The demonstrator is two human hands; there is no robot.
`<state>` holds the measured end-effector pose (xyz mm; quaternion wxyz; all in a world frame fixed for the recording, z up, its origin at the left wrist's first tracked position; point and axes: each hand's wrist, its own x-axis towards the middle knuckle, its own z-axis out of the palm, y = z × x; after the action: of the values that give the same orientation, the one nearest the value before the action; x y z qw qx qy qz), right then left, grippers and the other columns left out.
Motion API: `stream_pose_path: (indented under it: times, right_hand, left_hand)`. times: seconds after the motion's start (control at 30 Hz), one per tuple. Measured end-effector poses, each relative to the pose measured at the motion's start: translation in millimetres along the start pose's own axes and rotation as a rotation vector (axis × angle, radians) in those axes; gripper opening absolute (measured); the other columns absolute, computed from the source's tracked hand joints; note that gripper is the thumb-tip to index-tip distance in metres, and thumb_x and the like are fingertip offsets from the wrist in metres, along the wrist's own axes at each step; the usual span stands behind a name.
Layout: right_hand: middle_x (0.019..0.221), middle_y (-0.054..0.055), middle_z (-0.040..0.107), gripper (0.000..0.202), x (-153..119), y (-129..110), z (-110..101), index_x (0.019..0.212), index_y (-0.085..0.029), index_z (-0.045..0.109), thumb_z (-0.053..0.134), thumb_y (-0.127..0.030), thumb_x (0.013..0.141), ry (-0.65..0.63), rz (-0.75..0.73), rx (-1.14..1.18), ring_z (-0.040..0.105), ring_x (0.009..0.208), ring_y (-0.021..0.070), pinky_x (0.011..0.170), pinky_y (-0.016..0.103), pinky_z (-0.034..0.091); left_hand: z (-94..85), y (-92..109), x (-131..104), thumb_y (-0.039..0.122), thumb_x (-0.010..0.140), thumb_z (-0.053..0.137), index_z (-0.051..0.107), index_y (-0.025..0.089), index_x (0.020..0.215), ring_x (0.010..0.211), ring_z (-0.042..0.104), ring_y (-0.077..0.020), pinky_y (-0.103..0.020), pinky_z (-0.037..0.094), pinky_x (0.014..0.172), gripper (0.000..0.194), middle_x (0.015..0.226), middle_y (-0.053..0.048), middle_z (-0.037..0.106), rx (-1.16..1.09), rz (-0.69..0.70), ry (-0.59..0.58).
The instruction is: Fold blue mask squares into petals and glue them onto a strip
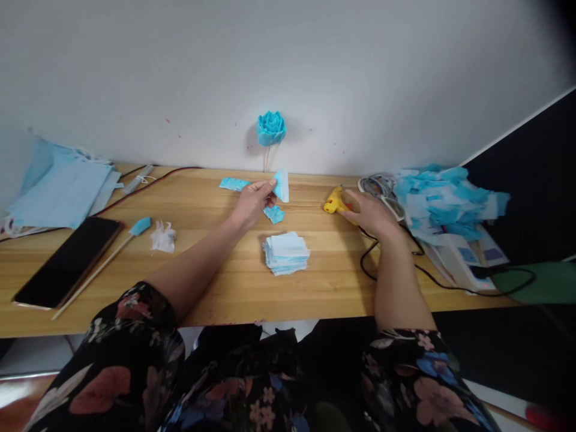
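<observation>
My left hand (255, 203) is closed on a folded light-blue fabric piece (282, 186) above the middle of the wooden table. Small blue pieces lie near it, a strip (234, 183) to its left and a crumpled scrap (274, 214) just below. My right hand (366, 211) is at a yellow glue gun (335, 201), thumb and fingers apart around its handle; whether the fingers press on it is unclear. Closer to me sits a stack of cut blue-white squares (287, 253).
A blue flower (271, 128) on a stick stands by the wall. Face masks (63, 186), a phone (67, 262), a blue-tipped stick (96, 273) and white scraps (162, 236) are at left. Blue scraps (450, 201) and a black cable (365, 258) are at right.
</observation>
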<state>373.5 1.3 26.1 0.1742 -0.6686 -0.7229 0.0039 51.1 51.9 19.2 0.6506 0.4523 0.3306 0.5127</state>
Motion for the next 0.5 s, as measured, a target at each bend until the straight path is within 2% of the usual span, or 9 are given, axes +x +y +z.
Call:
stream_pose_path:
  times: [0.1,0.2,0.33,0.5]
  right_hand:
    - [0.142,0.014,0.068,0.048,0.4,-20.2,-16.8,0.138,-0.022,0.068,0.062,-0.03,0.091,0.202,-0.077,0.044,0.061,0.134,0.0356,0.117,0.057,0.045]
    - [0.144,0.012,0.067,0.038,4.7,-57.8,-24.7,0.132,-0.025,0.07,0.059,-0.03,0.095,0.328,-0.257,0.126,0.059,0.136,0.034,0.118,0.058,0.043]
    - [0.145,0.008,0.066,0.026,14.6,-101.0,-11.3,0.122,-0.028,0.07,0.056,-0.032,0.099,0.295,-0.473,0.151,0.056,0.138,0.0318,0.119,0.057,0.042]
    - [0.147,0.003,0.063,0.025,19.8,-125.3,16.4,0.12,-0.033,0.069,0.054,-0.026,0.101,0.285,-0.594,0.127,0.05,0.146,0.0279,0.122,0.056,0.043]
  left_hand:
    - [1.0,-0.5,-0.3,0.046,0.087,0.081,0.061,0.016,0.059,0.048,0.05,-0.0069,-0.021,0.039,0.05,0.046,0.053,0.001,0.058,0.004,-0.008,-0.009]
    - [1.5,-2.2,-0.3,0.047,0.086,0.081,0.062,0.015,0.059,0.048,0.05,-0.0068,-0.022,0.039,0.05,0.046,0.054,0.001,0.058,-0.012,-0.002,-0.035]
    - [2.0,-3.6,-0.2,0.048,0.086,0.082,0.064,0.015,0.062,0.049,0.051,-0.0071,-0.022,0.04,0.051,0.045,0.055,0.001,0.059,-0.019,-0.02,-0.046]
    - [2.1,-4.8,-0.5,0.048,0.084,0.084,0.067,0.015,0.068,0.05,0.051,-0.007,-0.021,0.041,0.051,0.04,0.057,0.002,0.059,-0.027,-0.002,-0.062]
